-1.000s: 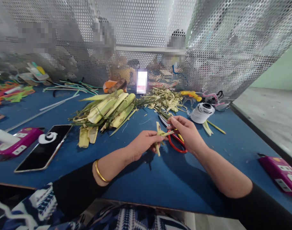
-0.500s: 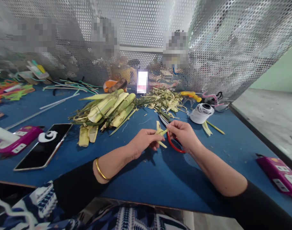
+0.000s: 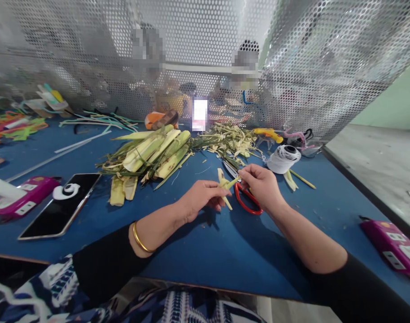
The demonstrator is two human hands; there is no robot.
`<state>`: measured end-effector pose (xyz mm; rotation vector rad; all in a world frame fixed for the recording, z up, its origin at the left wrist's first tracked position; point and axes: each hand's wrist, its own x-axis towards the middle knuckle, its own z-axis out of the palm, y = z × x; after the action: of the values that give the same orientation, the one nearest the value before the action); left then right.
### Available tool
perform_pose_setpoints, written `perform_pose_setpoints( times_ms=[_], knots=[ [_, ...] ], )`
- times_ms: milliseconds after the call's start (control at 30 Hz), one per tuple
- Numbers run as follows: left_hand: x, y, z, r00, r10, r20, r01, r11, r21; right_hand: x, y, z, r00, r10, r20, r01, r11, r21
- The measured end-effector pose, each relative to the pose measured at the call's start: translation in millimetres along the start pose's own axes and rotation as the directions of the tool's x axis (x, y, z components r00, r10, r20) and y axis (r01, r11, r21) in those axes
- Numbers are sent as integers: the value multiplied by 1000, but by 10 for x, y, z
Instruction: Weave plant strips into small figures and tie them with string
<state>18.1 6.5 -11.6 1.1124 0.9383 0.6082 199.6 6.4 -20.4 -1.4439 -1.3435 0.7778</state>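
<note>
My left hand [image 3: 203, 196] pinches a small folded piece of pale corn husk [image 3: 221, 177], with one strip poking out below the fingers. A narrow end of this husk stretches to the right, where the fingertips of my right hand [image 3: 260, 185] grip it. Red-handled scissors [image 3: 247, 202] lie on the table just under and beside my right hand, their blades pointing away from me. A bundle of corn husks [image 3: 154, 152] rests beyond my left hand, and a heap of shredded husk pieces [image 3: 230, 140] lies behind the scissors.
A spool of white thread [image 3: 283, 159] stands at the right, near a yellow glue gun [image 3: 268, 133]. A dark phone [image 3: 62, 206] and a magenta power strip [image 3: 26, 195] lie left; another magenta power strip [image 3: 393, 246] is far right. A perforated metal screen [image 3: 198, 40] closes the back.
My right hand has shifted slightly right, drawing its end of the husk strip away from my left hand. The left hand stays nearly in place.
</note>
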Motion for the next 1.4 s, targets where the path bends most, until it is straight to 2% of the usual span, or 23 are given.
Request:
perform_pose_setpoints(
  times_ms=[133,200,267,333,400,467,533,633,700,867,1100,1200,1400],
  knots=[
    [7,-2,-12,1000,-19,13,19,1000,14,22,43,-3,1000,-21,-12,20,999,-28],
    [9,-12,-18,999,-37,3,37,999,21,39,60,-16,1000,-14,26,16,997,-76],
    [9,-22,-22,998,-65,-9,66,998,16,48,55,-37,997,-50,52,60,975,-213],
    [7,-26,-25,997,-80,-19,80,997,-18,36,16,-59,980,-198,20,189,894,-406],
    [5,-20,-29,997,-81,-19,80,994,-72,-6,-52,-73,902,-431,-18,350,756,-554],
    [7,-4,-33,996,-90,-9,89,988,-124,-73,-129,-71,777,-630,8,499,608,-617],
    [14,14,-39,994,-113,7,112,978,-178,-149,-192,-47,640,-759,121,639,439,-631],
    [33,31,-47,991,-134,17,134,954,-267,-236,-228,19,456,-810,369,789,177,-588],
    [48,33,-50,992,-128,13,126,941,-314,-266,-217,65,390,-787,479,823,65,-564],
    [56,21,-41,995,-101,11,99,945,-311,-279,-180,117,333,-763,555,796,-89,-599],
    [23,-4,-41,999,10,31,-3,971,-240,-274,-203,103,218,-733,645,765,-282,-579],
    [31,-25,-41,999,16,42,-6,972,-233,-271,-200,105,210,-736,644,770,-281,-572],
    [33,-37,-38,998,68,5,-65,966,-252,-295,-193,103,204,-794,572,819,-182,-544]
  ],
)
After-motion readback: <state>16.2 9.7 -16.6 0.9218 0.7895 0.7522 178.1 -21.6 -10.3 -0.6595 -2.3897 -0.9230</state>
